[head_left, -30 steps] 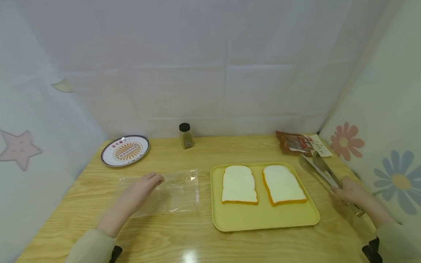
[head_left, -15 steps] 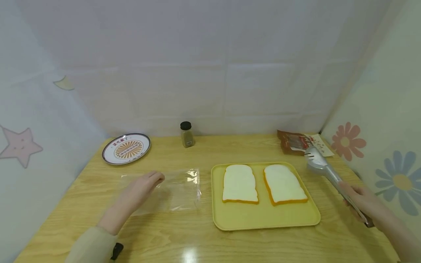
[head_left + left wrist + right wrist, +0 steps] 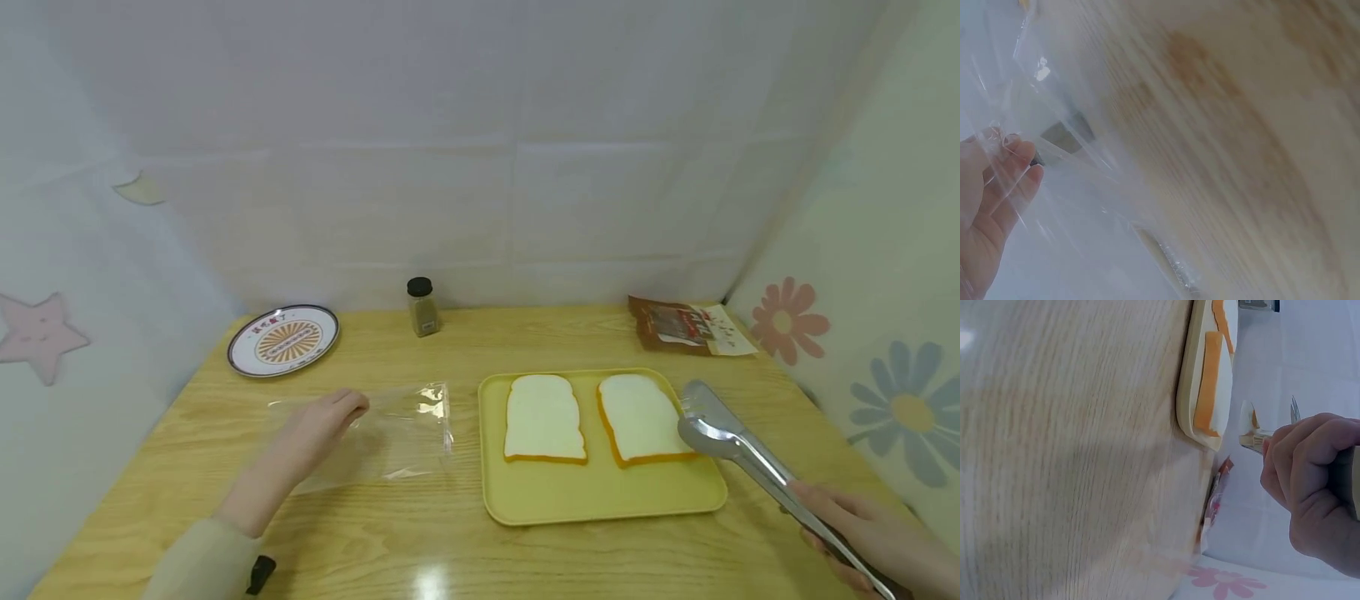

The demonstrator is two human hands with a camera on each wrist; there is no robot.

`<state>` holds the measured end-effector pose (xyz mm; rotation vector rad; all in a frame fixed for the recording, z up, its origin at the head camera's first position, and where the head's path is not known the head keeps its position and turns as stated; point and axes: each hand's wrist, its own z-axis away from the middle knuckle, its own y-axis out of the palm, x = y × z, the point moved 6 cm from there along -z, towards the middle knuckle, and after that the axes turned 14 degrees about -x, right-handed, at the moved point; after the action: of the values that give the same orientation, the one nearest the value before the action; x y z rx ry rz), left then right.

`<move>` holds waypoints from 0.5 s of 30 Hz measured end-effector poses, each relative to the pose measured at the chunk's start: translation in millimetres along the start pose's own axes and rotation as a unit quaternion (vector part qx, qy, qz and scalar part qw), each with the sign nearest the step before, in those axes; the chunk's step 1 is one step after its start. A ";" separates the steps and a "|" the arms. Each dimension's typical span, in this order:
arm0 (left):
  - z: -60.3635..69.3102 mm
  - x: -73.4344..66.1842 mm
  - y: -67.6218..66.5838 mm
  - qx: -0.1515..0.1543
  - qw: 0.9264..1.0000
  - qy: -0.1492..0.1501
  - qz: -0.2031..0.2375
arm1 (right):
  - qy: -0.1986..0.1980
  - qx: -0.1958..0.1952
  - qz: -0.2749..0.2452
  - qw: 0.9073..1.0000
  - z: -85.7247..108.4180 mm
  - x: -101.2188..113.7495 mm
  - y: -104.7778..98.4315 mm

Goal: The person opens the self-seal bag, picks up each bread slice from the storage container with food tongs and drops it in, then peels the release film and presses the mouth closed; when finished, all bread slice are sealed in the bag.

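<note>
In the head view my left hand (image 3: pixel 318 429) pinches a clear plastic bag (image 3: pixel 408 433) at the left of the table, and the left wrist view shows thumb and fingertips closed on the thin film. My right hand (image 3: pixel 847 525) grips a pair of metal tongs (image 3: pixel 757 467) by the handles. Their two heads are apart, hanging by the right edge of a yellow tray (image 3: pixel 570 496). Two bread slices (image 3: pixel 546 417) with white faces and orange crusts lie side by side on it. Nothing shows between the tong heads.
A white patterned plate (image 3: pixel 283 342) lies at the back left. The black-capped spice jar (image 3: pixel 423 308) stands at the back. A brown and white food packet (image 3: pixel 686 327) lies at the back right. Cloth walls (image 3: pixel 480 167) enclose the table (image 3: pixel 420 533) at back and sides.
My right hand has come nearer and rotated the tongs, swinging their heads from near the packet to the tray's right edge. The left hand still holds the bag in place.
</note>
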<state>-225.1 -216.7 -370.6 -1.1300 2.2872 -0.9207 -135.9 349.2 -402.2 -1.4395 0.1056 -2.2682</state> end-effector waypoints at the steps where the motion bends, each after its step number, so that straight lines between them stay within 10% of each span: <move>1: 0.4 0.4 -0.8 0.000 1.000 0.000 -0.001 | -0.006 0.016 -0.019 1.000 1.6 -0.5 2.7; 15: -0.3 -2.2 -3.6 -0.012 1.000 0.025 -0.006 | 0.044 0.021 -0.044 0.998 19.4 -21.1 25.3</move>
<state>-222.1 -216.4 -367.7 -1.1456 2.3395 -0.9376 -103.0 338.4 -418.6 -1.3482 0.0215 -2.3902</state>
